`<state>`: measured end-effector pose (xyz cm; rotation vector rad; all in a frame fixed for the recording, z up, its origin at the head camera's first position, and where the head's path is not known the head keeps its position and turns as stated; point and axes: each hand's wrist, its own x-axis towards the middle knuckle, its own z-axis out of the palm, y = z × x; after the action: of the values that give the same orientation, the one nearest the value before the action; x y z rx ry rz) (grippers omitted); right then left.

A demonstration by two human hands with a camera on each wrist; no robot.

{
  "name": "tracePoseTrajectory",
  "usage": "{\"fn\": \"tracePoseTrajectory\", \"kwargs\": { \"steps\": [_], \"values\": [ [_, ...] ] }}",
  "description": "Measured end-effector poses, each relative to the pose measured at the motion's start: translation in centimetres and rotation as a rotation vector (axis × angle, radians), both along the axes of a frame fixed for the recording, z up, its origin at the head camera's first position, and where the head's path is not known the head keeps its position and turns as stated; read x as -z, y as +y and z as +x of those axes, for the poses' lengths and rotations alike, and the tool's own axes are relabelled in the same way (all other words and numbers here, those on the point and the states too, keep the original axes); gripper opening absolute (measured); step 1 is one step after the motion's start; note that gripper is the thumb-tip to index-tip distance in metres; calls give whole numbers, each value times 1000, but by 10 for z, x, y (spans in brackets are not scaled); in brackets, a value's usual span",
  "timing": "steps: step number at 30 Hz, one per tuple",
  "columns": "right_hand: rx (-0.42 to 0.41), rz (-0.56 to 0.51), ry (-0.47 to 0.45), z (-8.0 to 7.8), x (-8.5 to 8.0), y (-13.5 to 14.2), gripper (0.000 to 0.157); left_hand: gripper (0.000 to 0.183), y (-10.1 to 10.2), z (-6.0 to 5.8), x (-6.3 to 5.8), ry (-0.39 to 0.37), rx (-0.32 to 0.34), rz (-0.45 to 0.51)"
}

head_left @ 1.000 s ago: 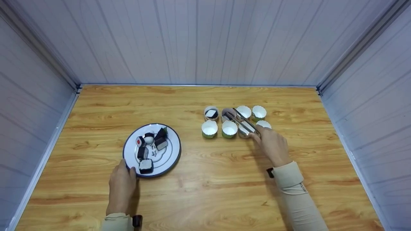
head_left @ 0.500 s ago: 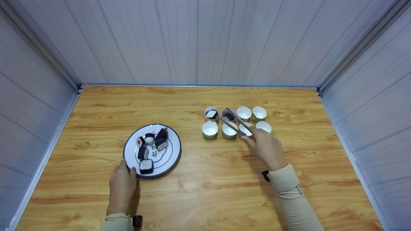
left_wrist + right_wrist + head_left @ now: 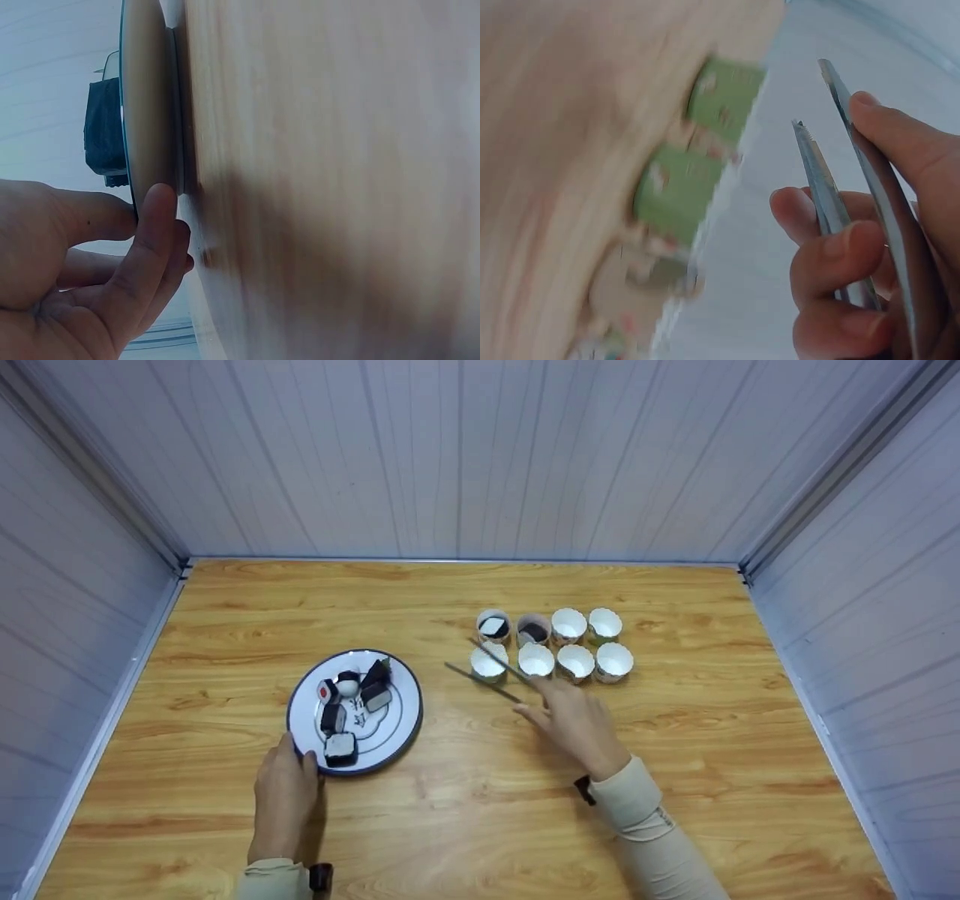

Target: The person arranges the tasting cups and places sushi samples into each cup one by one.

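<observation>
My left hand (image 3: 285,799) pinches the near-left rim of a white plate (image 3: 403,712) with a blue edge. In the left wrist view the thumb lies at the rim and fingers (image 3: 154,225) reach beneath it. Several sushi pieces sit on the plate, among them a square black-and-white one (image 3: 341,749) near the left hand. My right hand (image 3: 581,727) grips metal tongs (image 3: 501,660), their tips apart with nothing between them. The tongs point left over the near-left paper cup (image 3: 489,664). In the right wrist view, thumb and curled fingers hold the tongs (image 3: 870,165).
Several paper cups stand in two rows right of centre. A black-and-white sushi piece (image 3: 493,627) is in the back-left cup, and a dark piece (image 3: 533,633) lies in the cup beside it. Panel walls (image 3: 465,457) enclose the wooden table (image 3: 465,817) at the back and sides.
My right hand has moved left and nearer with the tongs, away from the back row of cups. The tong tips have spread apart. The left hand and plate stay put.
</observation>
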<state>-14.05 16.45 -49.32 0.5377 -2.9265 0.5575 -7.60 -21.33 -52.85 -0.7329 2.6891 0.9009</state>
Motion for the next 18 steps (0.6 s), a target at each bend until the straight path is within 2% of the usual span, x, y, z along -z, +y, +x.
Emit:
{"fn": "tracePoseTrajectory", "kwargs": {
  "steps": [8,18],
  "values": [
    [-130,-18,54,12,12,-35,49,52,-3,4,2,105,51,-17],
    [-200,-11,-43,19,17,-72,49,53,-2,1,2,60,30,-10]
  ]
}}
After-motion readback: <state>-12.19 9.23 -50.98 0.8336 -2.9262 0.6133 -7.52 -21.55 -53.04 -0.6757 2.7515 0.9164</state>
